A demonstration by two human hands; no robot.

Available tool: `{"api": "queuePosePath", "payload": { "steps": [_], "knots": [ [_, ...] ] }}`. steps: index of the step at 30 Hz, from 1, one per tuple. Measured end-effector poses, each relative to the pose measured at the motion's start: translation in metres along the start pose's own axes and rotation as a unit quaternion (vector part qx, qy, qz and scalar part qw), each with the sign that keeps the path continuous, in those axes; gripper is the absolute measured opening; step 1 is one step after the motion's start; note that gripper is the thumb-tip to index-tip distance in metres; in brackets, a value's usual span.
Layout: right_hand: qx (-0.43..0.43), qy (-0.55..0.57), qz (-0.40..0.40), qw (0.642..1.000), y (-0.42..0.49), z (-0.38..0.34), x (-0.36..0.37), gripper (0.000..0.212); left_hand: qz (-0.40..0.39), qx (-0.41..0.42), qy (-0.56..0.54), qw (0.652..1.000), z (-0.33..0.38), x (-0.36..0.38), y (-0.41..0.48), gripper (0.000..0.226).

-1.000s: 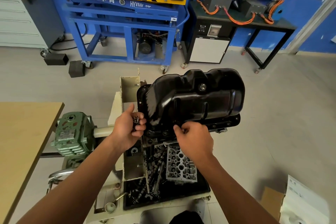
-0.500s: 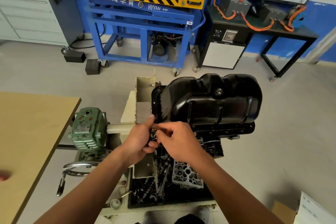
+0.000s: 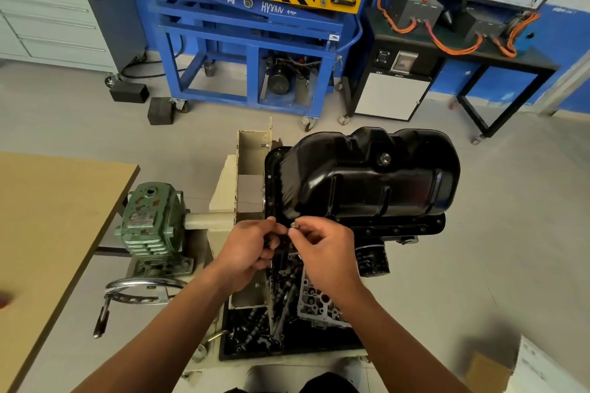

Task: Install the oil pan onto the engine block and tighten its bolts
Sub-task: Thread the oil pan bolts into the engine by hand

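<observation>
The glossy black oil pan (image 3: 370, 175) lies on top of the engine block (image 3: 396, 231), which hangs in a cream engine stand (image 3: 245, 169). My right hand (image 3: 322, 249) pinches a small bolt (image 3: 294, 225) between thumb and fingertip at the pan's near-left flange corner. Just left of it, my left hand (image 3: 249, 249) is curled round several more bolts, its fingertips close to the same corner. A black oil filter (image 3: 372, 260) sticks out below the block.
A black tray (image 3: 287, 335) under the stand holds engine parts and a cylinder head (image 3: 319, 300). A green gearbox (image 3: 150, 220) with a chrome handwheel (image 3: 140, 292) stands left of the stand. A wooden table (image 3: 44, 233) is at left. Blue lift frame (image 3: 252, 51) behind.
My right hand left the pan's front flange, reached to my left hand, and now pinches a bolt at the pan's near-left corner. The camera view shifted leftward.
</observation>
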State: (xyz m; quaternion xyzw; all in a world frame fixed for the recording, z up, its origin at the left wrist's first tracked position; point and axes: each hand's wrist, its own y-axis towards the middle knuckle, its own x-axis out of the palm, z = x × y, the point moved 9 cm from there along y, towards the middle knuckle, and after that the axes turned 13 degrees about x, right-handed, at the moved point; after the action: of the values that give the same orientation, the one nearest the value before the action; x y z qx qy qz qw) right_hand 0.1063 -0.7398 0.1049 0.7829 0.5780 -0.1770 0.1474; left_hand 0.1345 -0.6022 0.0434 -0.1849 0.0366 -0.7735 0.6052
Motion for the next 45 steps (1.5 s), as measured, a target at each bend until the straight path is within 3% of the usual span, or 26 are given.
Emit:
{"api": "queuePosePath", "payload": {
  "steps": [4, 9, 15, 20, 25, 29, 34, 39, 45],
  "knots": [
    [0.032, -0.030, 0.011, 0.999, 0.004, 0.034, 0.009, 0.004, 0.052, 0.026, 0.045, 0.997, 0.002, -0.023, 0.011, 0.018],
    [0.054, -0.051, 0.044, 0.996, 0.007, 0.039, 0.027, 0.010, 0.059, 0.052, 0.101, 0.992, 0.010, -0.034, 0.026, 0.029],
    [0.100, -0.046, 0.041, 0.993, 0.010, 0.040, 0.036, 0.018, 0.035, 0.047, 0.155, 0.986, 0.007, -0.029, 0.034, 0.021],
    [0.115, -0.044, 0.040, 0.992, 0.012, 0.042, 0.036, 0.008, -0.004, 0.042, 0.160, 0.986, 0.000, -0.018, 0.033, 0.025],
    [0.107, -0.028, 0.037, 0.993, 0.011, 0.039, 0.035, 0.016, -0.053, 0.048, 0.208, 0.975, -0.004, -0.008, 0.034, 0.017],
    [0.081, -0.118, 0.005, 0.990, 0.015, 0.028, 0.041, 0.021, -0.054, 0.034, 0.221, 0.973, -0.006, -0.009, 0.037, 0.016],
    [0.045, -0.244, -0.013, 0.969, 0.010, 0.018, 0.038, 0.011, -0.074, 0.029, 0.219, 0.973, -0.004, -0.006, 0.038, 0.014],
    [-0.021, -0.284, -0.027, 0.958, 0.012, 0.006, 0.036, 0.015, -0.089, 0.027, 0.229, 0.969, -0.002, -0.005, 0.036, 0.018],
    [-0.006, -0.273, -0.016, 0.962, 0.016, 0.012, 0.038, 0.016, -0.084, 0.010, 0.221, 0.972, -0.003, -0.008, 0.037, 0.017]
  ]
}}
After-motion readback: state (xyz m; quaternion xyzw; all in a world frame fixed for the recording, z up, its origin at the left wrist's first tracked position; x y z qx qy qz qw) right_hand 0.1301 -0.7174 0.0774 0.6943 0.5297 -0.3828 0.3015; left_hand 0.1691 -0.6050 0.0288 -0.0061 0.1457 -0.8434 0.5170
